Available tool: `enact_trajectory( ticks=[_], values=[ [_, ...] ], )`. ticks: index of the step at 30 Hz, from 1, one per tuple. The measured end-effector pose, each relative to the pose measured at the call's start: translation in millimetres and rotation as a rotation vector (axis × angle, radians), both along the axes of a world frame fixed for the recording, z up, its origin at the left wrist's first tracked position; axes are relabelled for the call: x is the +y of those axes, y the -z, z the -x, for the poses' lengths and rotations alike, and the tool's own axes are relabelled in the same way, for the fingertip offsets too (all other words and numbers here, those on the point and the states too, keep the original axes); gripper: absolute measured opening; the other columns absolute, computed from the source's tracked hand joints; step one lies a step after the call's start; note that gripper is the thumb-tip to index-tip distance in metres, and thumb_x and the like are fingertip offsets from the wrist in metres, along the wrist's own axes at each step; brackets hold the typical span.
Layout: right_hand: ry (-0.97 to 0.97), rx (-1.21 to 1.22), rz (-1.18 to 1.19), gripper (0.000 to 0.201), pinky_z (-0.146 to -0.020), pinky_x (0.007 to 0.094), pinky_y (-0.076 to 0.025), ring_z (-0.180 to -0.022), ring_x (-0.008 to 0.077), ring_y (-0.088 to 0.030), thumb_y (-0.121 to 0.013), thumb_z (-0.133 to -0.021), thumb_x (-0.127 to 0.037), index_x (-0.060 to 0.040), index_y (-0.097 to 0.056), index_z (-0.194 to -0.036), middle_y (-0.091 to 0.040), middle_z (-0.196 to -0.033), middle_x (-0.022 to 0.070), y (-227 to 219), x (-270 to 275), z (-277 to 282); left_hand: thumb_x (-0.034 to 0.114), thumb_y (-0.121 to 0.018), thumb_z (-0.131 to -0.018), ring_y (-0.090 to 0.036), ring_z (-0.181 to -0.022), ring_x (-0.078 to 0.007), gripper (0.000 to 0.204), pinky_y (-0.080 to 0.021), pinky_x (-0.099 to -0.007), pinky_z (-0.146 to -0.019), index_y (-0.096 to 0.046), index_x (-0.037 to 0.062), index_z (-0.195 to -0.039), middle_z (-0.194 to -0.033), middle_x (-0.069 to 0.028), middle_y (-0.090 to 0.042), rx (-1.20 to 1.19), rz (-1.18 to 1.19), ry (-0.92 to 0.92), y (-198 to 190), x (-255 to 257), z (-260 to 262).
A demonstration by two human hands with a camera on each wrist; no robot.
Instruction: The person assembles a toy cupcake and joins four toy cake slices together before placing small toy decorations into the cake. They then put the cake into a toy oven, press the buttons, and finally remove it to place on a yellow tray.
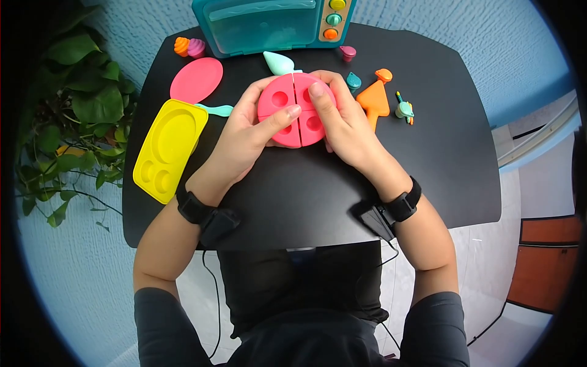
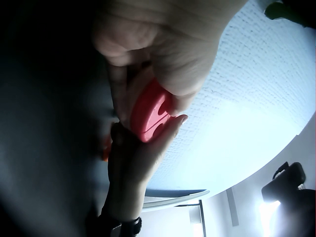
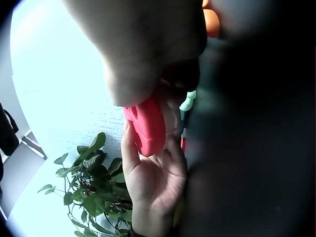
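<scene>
A round pink toy disc (image 1: 287,131), divided into four wedges with round hollows, is held up between both hands over the table. The left hand (image 1: 244,131) grips its left side, thumb across the top face. On its right side the right hand (image 1: 354,131) grips it, thumb on the upper right wedge. In the left wrist view the disc (image 2: 148,116) is seen edge-on between the palms; the right wrist view shows its side (image 3: 150,128) as well. Fingers beneath the disc are mostly hidden.
A teal toy oven (image 1: 263,27) stands at the back. Left are a pink plate (image 1: 197,80), a yellow tray (image 1: 168,147), a teal utensil (image 1: 219,110) and toy swirls (image 1: 189,47). A mint cone (image 1: 278,63) lies behind the disc; right are an orange spatula (image 1: 374,100) and small toys (image 1: 405,110).
</scene>
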State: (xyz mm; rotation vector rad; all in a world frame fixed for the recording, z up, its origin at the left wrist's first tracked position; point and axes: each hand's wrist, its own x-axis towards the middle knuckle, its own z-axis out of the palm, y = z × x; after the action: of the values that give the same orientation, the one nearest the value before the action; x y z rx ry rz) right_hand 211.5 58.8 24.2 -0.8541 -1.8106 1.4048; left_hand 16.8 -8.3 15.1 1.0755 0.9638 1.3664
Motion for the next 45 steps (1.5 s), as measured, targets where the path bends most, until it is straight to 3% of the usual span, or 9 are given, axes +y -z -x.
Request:
enact_trajectory(
  ticks=[3,9,13,17,22,33,45],
  values=[
    [-0.022,0.029,-0.026,0.057,-0.102,0.0380,-0.055,-0.116,0.0258,-0.070,-0.051,-0.117,-0.050,-0.0029,-0.046,-0.149,-0.071,-0.125,0.0193,4.4,-0.6,2.1,0.020,-0.074,-0.108,-0.065,-0.130,-0.0172,0.058,-0.061,-0.0344,-0.102,-0.047,0.0090,-0.158,-0.141,-0.0080,-0.063,-0.091,0.119,-0.001,-9.1,-7.8,-6.5],
    [-0.053,0.065,-0.145,0.057,-0.106,0.0395,-0.053,-0.124,0.0280,-0.068,-0.052,-0.117,-0.047,-0.0034,-0.042,-0.153,-0.068,-0.135,0.0217,9.4,-3.0,4.2,0.017,-0.070,-0.111,-0.062,-0.129,-0.0148,0.056,-0.057,-0.0333,-0.107,-0.043,0.0120,-0.160,-0.143,-0.0079,-0.059,0.023,-0.084,-0.015,4.4,-4.2,-5.5],
    [-0.056,0.063,-0.126,0.056,-0.108,0.0392,-0.052,-0.128,0.0276,-0.066,-0.052,-0.118,-0.046,-0.0036,-0.042,-0.153,-0.067,-0.136,0.0208,7.6,-2.4,4.4,0.020,-0.069,-0.112,-0.065,-0.126,-0.0168,0.057,-0.064,-0.0361,-0.096,-0.041,0.0130,-0.161,-0.142,-0.0085,-0.059,-0.021,-0.060,0.018,-0.6,-6.7,-6.3],
    [-0.065,0.123,-0.051,0.053,-0.105,0.0356,-0.052,-0.122,0.0214,-0.065,-0.052,-0.118,-0.045,-0.0044,-0.045,-0.152,-0.066,-0.132,0.0162,6.0,-2.1,4.3,0.023,-0.068,-0.112,-0.069,-0.123,-0.0197,0.058,-0.068,-0.0384,-0.084,-0.038,0.0140,-0.162,-0.143,-0.0083,-0.058,-0.043,-0.030,0.028,-5.5,-8.1,-8.1],
    [-0.057,0.149,-0.005,0.051,-0.101,0.0326,-0.052,-0.112,0.0165,-0.063,-0.053,-0.118,-0.044,-0.0048,-0.047,-0.150,-0.065,-0.126,0.0125,5.2,-3.0,6.2,0.025,-0.068,-0.112,-0.069,-0.122,-0.0199,0.058,-0.068,-0.0378,-0.084,-0.038,0.0144,-0.162,-0.143,-0.0082,-0.058,-0.052,-0.020,0.027,-5.4,-8.4,-7.4],
    [-0.038,0.104,-0.106,0.051,-0.103,0.0345,-0.053,-0.118,0.0211,-0.067,-0.053,-0.118,-0.041,-0.0036,-0.047,-0.151,-0.069,-0.128,0.0163,6.8,-2.7,5.9,0.025,-0.065,-0.114,-0.071,-0.117,-0.0195,0.059,-0.067,-0.0374,-0.082,-0.036,0.0147,-0.164,-0.144,-0.0095,-0.059,0.009,-0.040,0.018,-0.2,-7.2,-8.0],
    [-0.049,0.131,-0.085,0.051,-0.106,0.0345,-0.051,-0.124,0.0210,-0.064,-0.053,-0.118,-0.042,-0.0032,-0.047,-0.151,-0.066,-0.134,0.0159,7.8,-1.1,4.9,0.012,-0.072,-0.108,-0.067,-0.123,-0.0201,0.066,-0.067,-0.0372,-0.088,-0.035,0.0130,-0.162,-0.144,-0.0096,-0.056,0.093,-0.126,0.000,6.1,-5.9,-7.8]
  ],
)
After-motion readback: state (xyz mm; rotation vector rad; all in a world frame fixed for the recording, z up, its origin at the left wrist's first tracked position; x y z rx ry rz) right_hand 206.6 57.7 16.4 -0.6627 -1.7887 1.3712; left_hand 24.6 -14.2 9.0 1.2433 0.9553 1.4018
